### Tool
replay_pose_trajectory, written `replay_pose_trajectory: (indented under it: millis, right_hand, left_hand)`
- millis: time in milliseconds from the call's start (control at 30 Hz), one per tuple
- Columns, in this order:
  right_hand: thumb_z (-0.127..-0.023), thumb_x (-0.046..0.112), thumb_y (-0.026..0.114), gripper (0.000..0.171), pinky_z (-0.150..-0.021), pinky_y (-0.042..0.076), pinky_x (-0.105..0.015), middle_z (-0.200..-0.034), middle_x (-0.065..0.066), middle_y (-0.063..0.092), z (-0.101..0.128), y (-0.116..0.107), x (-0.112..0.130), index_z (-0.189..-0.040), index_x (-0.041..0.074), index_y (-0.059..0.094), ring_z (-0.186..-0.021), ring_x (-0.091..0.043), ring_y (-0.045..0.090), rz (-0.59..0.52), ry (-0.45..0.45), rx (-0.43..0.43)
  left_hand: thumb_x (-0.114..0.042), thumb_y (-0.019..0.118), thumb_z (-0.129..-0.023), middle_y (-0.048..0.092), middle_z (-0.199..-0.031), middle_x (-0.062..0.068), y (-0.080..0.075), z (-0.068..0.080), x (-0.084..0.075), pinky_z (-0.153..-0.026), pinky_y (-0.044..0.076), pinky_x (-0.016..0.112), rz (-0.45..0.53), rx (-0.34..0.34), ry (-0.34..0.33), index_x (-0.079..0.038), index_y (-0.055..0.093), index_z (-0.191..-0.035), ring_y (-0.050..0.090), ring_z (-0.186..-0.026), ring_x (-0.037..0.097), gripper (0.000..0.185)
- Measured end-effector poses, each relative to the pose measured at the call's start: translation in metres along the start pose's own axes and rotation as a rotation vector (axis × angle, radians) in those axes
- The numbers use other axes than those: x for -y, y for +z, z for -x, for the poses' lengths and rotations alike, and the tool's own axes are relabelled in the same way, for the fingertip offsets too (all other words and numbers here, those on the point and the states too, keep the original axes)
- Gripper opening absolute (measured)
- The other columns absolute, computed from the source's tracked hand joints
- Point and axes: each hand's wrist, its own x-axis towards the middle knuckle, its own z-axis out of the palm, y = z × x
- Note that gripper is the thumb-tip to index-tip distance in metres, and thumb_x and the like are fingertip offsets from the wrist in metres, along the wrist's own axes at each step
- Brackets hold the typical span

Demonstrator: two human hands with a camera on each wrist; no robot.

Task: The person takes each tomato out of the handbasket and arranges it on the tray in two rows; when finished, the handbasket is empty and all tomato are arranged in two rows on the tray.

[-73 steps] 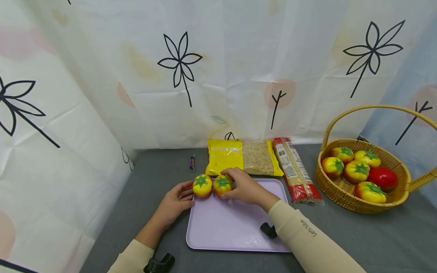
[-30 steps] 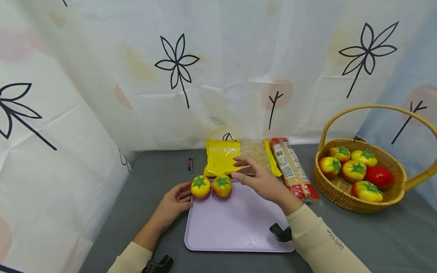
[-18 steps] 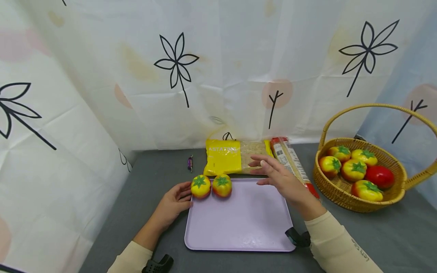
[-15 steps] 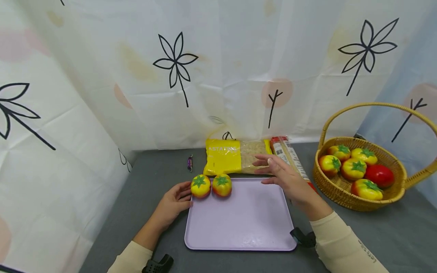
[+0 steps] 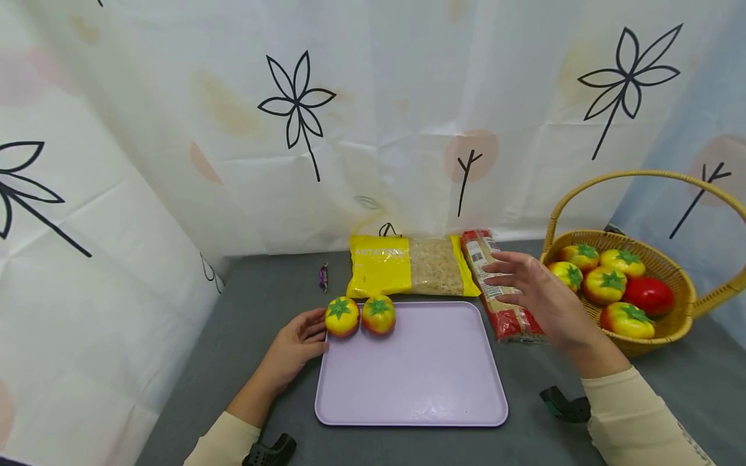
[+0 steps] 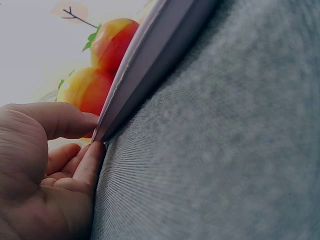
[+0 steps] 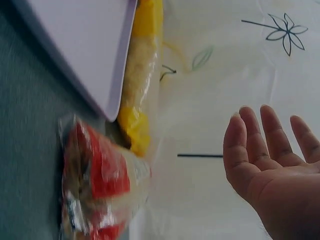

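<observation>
My left hand (image 5: pixel 294 343) rests at the left rim of a lilac tray (image 5: pixel 410 375), thumb and fingertips apart along the edge. In the left wrist view those fingertips meet the tray's side, low by the cloth. Two yellow-red toy tomatoes (image 5: pixel 342 317) with green star-shaped tops sit side by side in the tray's far left corner, the nearer one right at my left fingers. My right hand (image 5: pixel 550 307) is raised, fingers spread and holding nothing, between a red-ended clear packet (image 5: pixel 509 320) and the wicker basket (image 5: pixel 673 340). In the right wrist view its palm shows bare.
Several yellow-red tomatoes (image 5: pixel 605 285) and a red glossy fruit (image 5: pixel 648 296) lie in the basket under its tall handle. Behind the tray is a yellow bag (image 5: pixel 381 268) with a see-through half. A small purple-wrapped sweet (image 5: pixel 323 277) lies left of it. Printed curtains stand behind.
My right hand lets go of the right-hand tomato, lifts off and moves right across the tray towards the basket. The left hand stays at the tray's left rim.
</observation>
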Motion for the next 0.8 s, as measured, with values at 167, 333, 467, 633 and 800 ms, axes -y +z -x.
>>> replay_pose_trajectory:
  millis: [167, 333, 467, 633, 800]
  right_hand:
    - [-0.121, 0.030, 0.027, 0.048, -0.101, 0.055, -0.032, -0.150, -0.011, 0.057, 0.008, -0.021, 0.002, -0.160, 0.014, 0.050, -0.134, -0.030, 0.054, 0.002, 0.003, -0.044]
    - [-0.121, 0.031, 0.028, 0.048, -0.100, 0.055, -0.030, -0.151, -0.009, 0.056, 0.013, -0.044, 0.001, -0.161, 0.015, 0.048, -0.135, -0.028, 0.053, 0.021, 0.027, -0.097]
    - [-0.121, 0.031, 0.027, 0.047, -0.099, 0.056, -0.026, -0.149, -0.009, 0.056, 0.017, -0.064, -0.004, -0.159, 0.016, 0.049, -0.133, -0.025, 0.055, 0.027, 0.037, -0.133]
    - [-0.121, 0.032, 0.029, 0.045, -0.096, 0.056, -0.023, -0.145, -0.005, 0.056, 0.023, -0.088, -0.012, -0.156, 0.017, 0.052, -0.129, -0.021, 0.056, -0.003, 0.037, -0.192]
    - [-0.121, 0.033, 0.029, 0.045, -0.092, 0.056, -0.019, -0.142, -0.001, 0.060, 0.028, -0.108, -0.018, -0.156, 0.018, 0.053, -0.127, -0.015, 0.057, -0.028, 0.053, -0.220]
  left_hand:
    - [0.012, 0.074, -0.093, 0.046, -0.161, 0.026, 0.001, 0.000, -0.001, -0.111, 0.050, 0.037, 0.001, -0.005, -0.002, 0.008, 0.044, -0.159, 0.052, -0.144, 0.040, 0.072]
    - [0.012, 0.074, -0.093, 0.046, -0.161, 0.026, 0.002, 0.000, -0.002, -0.111, 0.050, 0.037, -0.004, -0.011, -0.009, 0.008, 0.044, -0.159, 0.053, -0.144, 0.040, 0.072]
    - [0.013, 0.074, -0.094, 0.046, -0.161, 0.026, 0.002, 0.000, -0.003, -0.111, 0.050, 0.038, -0.007, -0.012, -0.006, 0.008, 0.044, -0.159, 0.053, -0.144, 0.040, 0.072]
    - [0.013, 0.073, -0.093, 0.046, -0.161, 0.026, 0.002, -0.001, -0.002, -0.111, 0.050, 0.037, -0.006, -0.008, -0.002, 0.008, 0.044, -0.159, 0.052, -0.144, 0.040, 0.072]
    - [0.013, 0.073, -0.093, 0.046, -0.161, 0.027, 0.002, -0.001, -0.001, -0.111, 0.050, 0.037, -0.002, -0.009, -0.003, 0.009, 0.044, -0.159, 0.052, -0.144, 0.040, 0.072]
